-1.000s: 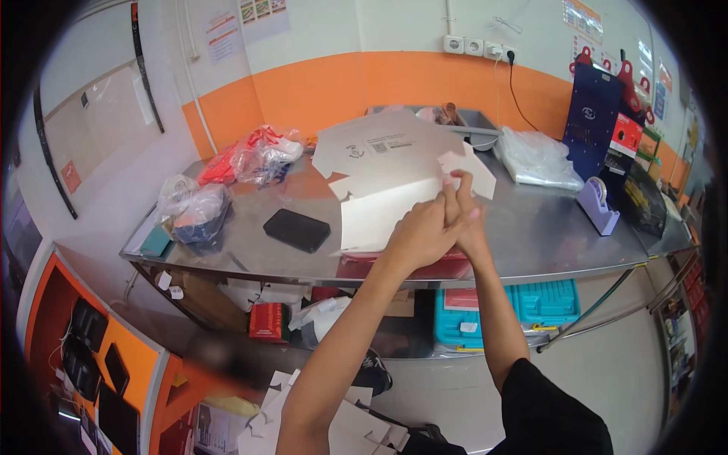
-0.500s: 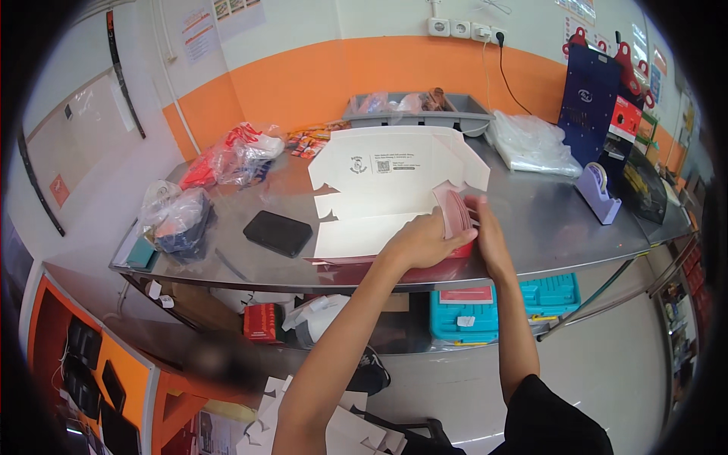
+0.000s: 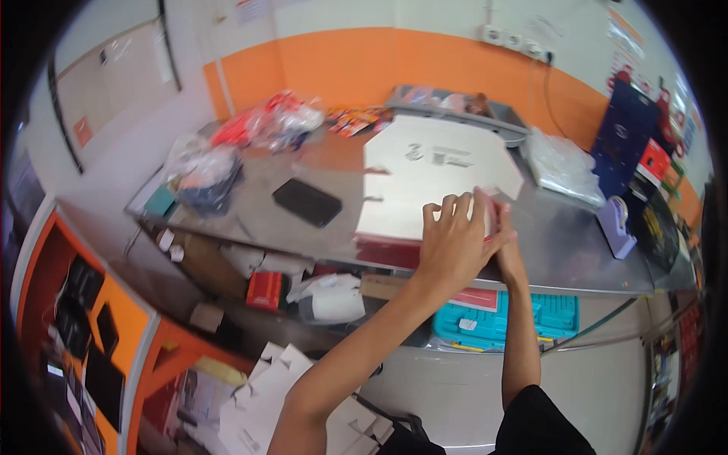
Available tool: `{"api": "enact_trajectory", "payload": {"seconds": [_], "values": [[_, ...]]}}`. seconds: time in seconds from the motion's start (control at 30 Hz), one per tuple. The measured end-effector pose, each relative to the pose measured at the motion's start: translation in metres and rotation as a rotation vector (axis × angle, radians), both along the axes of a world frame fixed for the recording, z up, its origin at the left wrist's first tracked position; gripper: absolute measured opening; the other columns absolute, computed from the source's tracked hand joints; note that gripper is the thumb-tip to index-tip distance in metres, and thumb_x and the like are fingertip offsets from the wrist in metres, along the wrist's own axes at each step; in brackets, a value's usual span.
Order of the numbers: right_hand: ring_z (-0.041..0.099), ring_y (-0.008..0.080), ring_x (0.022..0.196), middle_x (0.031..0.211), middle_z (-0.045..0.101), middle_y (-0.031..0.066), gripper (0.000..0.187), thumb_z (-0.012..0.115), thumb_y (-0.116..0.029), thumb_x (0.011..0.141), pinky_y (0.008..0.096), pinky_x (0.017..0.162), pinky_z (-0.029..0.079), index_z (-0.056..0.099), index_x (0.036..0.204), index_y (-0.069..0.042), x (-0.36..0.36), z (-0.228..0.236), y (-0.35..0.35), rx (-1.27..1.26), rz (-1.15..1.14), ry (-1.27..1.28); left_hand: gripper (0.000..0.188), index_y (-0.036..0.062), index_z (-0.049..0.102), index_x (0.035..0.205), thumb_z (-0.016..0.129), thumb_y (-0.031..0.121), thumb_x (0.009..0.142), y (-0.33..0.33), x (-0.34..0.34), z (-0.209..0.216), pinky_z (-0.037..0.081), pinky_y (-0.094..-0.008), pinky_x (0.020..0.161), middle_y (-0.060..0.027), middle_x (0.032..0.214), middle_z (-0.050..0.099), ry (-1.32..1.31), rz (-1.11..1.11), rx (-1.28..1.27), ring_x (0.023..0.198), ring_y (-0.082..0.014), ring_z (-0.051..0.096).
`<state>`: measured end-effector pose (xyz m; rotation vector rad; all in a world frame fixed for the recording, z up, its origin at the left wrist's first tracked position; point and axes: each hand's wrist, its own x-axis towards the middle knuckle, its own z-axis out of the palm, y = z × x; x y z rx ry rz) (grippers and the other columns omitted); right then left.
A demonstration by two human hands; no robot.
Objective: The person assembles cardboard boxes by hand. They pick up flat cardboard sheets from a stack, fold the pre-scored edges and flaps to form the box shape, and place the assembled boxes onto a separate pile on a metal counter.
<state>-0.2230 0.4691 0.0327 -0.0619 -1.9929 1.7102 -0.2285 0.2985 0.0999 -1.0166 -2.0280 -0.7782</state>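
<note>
A cardboard box [image 3: 425, 178], white inside and red outside, stands at the table's front edge with its lid raised at the back. At its right end, both hands are on the folded side panel. My left hand [image 3: 455, 239] has its fingers bent over the panel, the thumb pointing right. On the panel's outer side is my right hand [image 3: 506, 246], its fingers closed against the cardboard. The two hands hide most of that corner. Left of the box lies a black phone-like slab [image 3: 307, 202], apart from both hands.
Plastic bags [image 3: 273, 121] and orange packets [image 3: 356, 119] lie at the back left. A grey tray [image 3: 500, 121], clear plastic sheets [image 3: 561, 167] and a lilac tape dispenser [image 3: 616, 227] stand to the right. Below are a teal case [image 3: 478, 327] and flat white cartons [image 3: 265, 394].
The view has shifted, so the table appears lower and tilted. My left hand has risen over the box's side panel with its fingers bent. My right hand stays at that panel.
</note>
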Motion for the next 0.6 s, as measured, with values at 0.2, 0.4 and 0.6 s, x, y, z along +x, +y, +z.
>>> {"api": "enact_trajectory", "payload": {"seconds": [0.2, 0.4, 0.6], "values": [[0.059, 0.0217, 0.105, 0.113, 0.063, 0.0138, 0.043, 0.038, -0.031, 0.106, 0.0355, 0.093, 0.045, 0.058, 0.121, 0.004, 0.043, -0.012, -0.026, 0.299, -0.575, 0.302, 0.06, -0.0018, 0.057, 0.125, 0.081, 0.024, 0.077, -0.22, 0.086, -0.064, 0.041, -0.0447, 0.096, -0.0176, 0.117, 0.061, -0.352, 0.341, 0.245, 0.11, -0.0332, 0.056], [0.061, 0.0199, 0.098, 0.104, 0.063, 0.0128, 0.027, 0.062, -0.008, 0.093, 0.0324, 0.082, 0.049, 0.058, 0.118, 0.002, 0.115, -0.108, -0.18, 0.349, 0.101, -0.102, 0.065, -0.0071, 0.048, 0.134, 0.07, 0.035, 0.089, -0.403, 0.267, -0.187, 0.041, -0.0446, 0.102, -0.0267, 0.129, 0.053, -0.868, 1.316, 0.277, 0.118, -0.0415, 0.052], [0.058, 0.0296, 0.106, 0.118, 0.056, 0.0174, 0.061, 0.081, -0.022, 0.08, 0.0387, 0.084, 0.049, 0.054, 0.13, -0.001, 0.116, -0.169, -0.297, 0.673, 0.646, -0.289, 0.077, -0.0111, 0.044, 0.137, 0.076, 0.032, 0.083, -0.392, 0.345, -0.204, 0.043, -0.045, 0.102, -0.0274, 0.13, 0.052, -1.142, 1.383, 0.309, 0.123, -0.043, 0.05]]}}
